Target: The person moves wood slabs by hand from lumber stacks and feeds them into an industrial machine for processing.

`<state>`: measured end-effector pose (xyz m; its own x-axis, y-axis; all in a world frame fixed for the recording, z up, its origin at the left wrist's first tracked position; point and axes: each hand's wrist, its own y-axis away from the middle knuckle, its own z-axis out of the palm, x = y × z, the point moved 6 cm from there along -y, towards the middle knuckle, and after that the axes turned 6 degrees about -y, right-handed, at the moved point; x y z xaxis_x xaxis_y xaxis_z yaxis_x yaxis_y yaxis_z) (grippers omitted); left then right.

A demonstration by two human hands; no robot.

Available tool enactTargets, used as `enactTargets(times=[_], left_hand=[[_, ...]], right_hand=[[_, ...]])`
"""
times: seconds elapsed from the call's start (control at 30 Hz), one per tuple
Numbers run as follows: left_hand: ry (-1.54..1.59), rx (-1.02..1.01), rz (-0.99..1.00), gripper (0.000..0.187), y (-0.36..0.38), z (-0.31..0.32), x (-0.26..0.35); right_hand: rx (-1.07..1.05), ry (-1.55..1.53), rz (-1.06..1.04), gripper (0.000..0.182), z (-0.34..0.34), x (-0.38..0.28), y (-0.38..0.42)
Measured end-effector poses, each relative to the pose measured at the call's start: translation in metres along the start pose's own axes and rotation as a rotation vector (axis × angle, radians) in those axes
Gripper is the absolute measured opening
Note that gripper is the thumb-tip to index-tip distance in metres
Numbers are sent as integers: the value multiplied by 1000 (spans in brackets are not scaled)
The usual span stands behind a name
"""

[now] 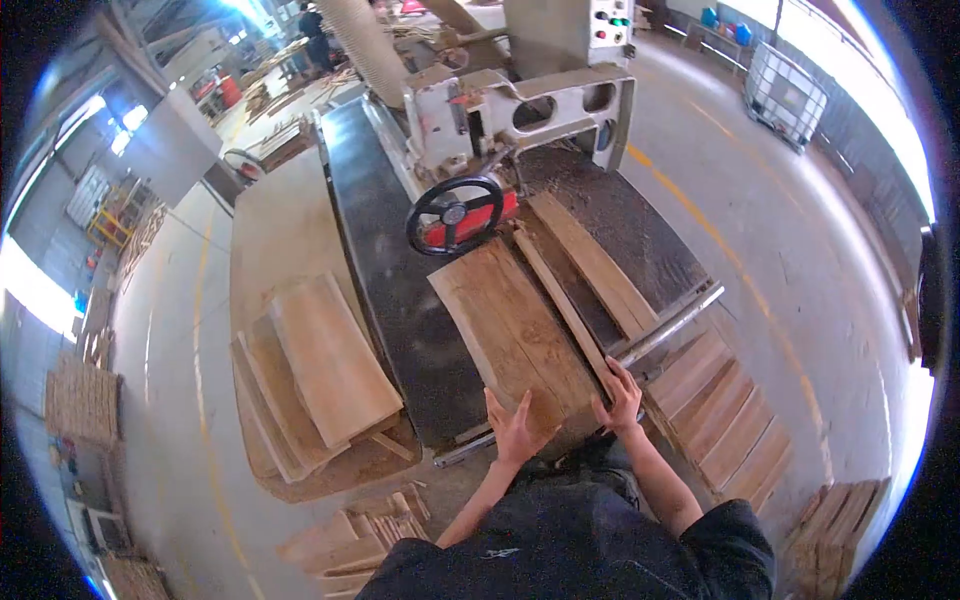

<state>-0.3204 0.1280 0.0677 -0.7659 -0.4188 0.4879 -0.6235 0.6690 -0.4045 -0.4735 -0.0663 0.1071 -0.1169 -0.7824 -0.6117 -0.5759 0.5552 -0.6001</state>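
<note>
A wide wooden board (510,325) lies on the dark machine table (400,290), its near end close to my body. My left hand (517,432) rests on the board's near left part with fingers spread. At the near right corner is my right hand (618,400), its fingers apart and touching the board's edge and the narrow wooden strip (565,305) beside it. The far ends of board and strip reach the machine's red guard (470,222), by the black handwheel (455,214). Further right lies another long wooden piece (592,262).
Boards (335,360) are stacked on a side table (285,220) at the left. A metal bar (670,325) crosses the machine table's near right edge. Planks (725,415) are piled low at the right, more wood (355,540) below left. A person (315,38) stands far back.
</note>
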Motion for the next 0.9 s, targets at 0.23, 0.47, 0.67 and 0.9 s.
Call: enactTargets(times=[0.23,0.47,0.67,0.9], left_hand=[[-8,24,1,92,-2,-4,3],[15,42,8,92,2,1,-4],[-28,52,28,91,2,4,-2],[-24,10,24,94,-1,-5,2]], right_hand=[[29,80,-84,29,8,-1,4],[90,119,-91,25,12,10,9],[104,144,-60,25,10,9,10],[151,130,-85,27,6,5,9]])
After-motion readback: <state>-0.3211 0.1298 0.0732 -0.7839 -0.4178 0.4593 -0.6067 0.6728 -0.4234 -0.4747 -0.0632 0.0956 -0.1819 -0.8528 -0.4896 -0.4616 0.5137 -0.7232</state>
